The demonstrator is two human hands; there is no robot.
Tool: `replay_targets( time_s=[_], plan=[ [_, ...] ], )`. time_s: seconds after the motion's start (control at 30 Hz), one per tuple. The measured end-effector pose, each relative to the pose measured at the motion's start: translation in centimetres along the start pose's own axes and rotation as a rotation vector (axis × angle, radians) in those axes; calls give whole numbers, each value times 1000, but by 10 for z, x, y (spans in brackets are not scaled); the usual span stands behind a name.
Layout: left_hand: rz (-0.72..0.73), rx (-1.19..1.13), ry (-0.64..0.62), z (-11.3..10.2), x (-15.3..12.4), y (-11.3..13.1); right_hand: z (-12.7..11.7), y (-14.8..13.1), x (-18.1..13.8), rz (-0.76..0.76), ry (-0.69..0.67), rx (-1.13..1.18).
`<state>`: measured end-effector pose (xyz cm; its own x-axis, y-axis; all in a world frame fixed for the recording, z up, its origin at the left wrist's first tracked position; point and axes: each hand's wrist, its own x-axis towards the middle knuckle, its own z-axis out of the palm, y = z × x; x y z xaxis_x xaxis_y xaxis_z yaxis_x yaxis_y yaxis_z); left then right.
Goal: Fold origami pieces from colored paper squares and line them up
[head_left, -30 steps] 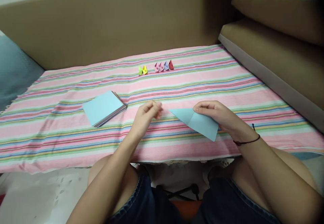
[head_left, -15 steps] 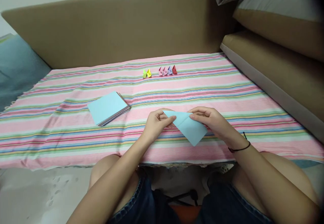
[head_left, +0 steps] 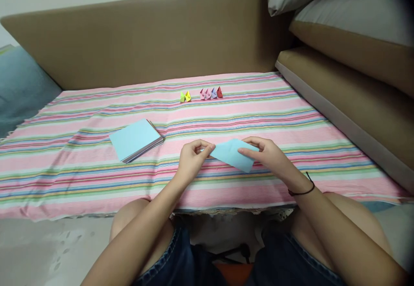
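Note:
A folded light blue paper sheet (head_left: pixel 232 154) hangs just above the striped cloth (head_left: pixel 265 117), held between both hands. My left hand (head_left: pixel 193 158) pinches its left tip with thumb and forefinger. My right hand (head_left: pixel 265 155) grips its right side, fingers curled over the top edge; a dark cord circles that wrist. To the left of the hands lies a stack of paper squares (head_left: pixel 135 139) with a light blue sheet on top.
Small folded paper figures stand in a row farther back: a yellow-green pair (head_left: pixel 185 97) and a pink, purple and red group (head_left: pixel 211 93). A brown padded back (head_left: pixel 145 36) rises behind the cloth, brown cushions (head_left: pixel 349 87) at right, a teal cushion (head_left: pixel 22 87) at left.
My left hand, free and shut a second ago, reached right and took the paper's left tip. The paper turned from a hanging triangle to a flatter, lower shape between both hands.

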<state>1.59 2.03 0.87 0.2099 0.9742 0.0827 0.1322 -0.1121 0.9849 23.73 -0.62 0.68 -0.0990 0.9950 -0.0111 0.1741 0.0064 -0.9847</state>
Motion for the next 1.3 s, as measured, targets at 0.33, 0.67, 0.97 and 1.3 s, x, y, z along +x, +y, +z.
replay_targets(
  time_s=[0.33, 0.67, 0.97, 1.3],
  plan=[
    [-116, 115, -247, -1, 6, -14, -6, 21, 8, 169, -67, 105],
    [278, 318, -109, -8, 9, -12, -2, -1, -19, -280, 53, -143],
    [403, 403, -381, 4, 17, -33, 31, 25, -39, -967, -222, -1054],
    [439, 493, -594, 0, -11, -27, 15, 30, -46, -417, -262, -638]
  ],
)
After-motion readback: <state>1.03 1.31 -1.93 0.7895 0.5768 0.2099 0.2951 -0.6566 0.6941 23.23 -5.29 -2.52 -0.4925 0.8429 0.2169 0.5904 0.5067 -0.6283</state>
